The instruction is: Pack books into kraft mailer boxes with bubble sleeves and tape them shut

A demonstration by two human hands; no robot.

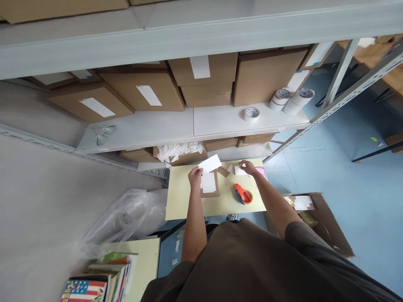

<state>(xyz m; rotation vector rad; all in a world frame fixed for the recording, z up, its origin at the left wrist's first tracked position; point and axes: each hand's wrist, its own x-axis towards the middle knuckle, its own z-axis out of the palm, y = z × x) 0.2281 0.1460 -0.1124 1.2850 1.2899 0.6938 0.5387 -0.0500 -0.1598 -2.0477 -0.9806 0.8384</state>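
Observation:
My left hand (195, 178) pinches a white card (210, 163) by its lower left corner and holds it above the pale yellow table (179, 197). Beneath it lies a flat brown cardboard piece (216, 188) with a white sheet (208, 183) on top. My right hand (248, 167) is at the table's far right, over some small white papers (238, 170). Its fingers are pinched together, and whatever is between them is too small to make out. An orange and blue tape dispenser (243, 194) rests nearer to me. A small brown cardboard scrap (223, 172) lies between the hands.
Behind the table, a grey shelf (151, 126) bears cardboard boxes (267, 77) and white tape rolls (252, 114). An open carton (327, 222) stands on the floor at right. To the left are a clear plastic bag (129, 218) and stacked books (100, 277).

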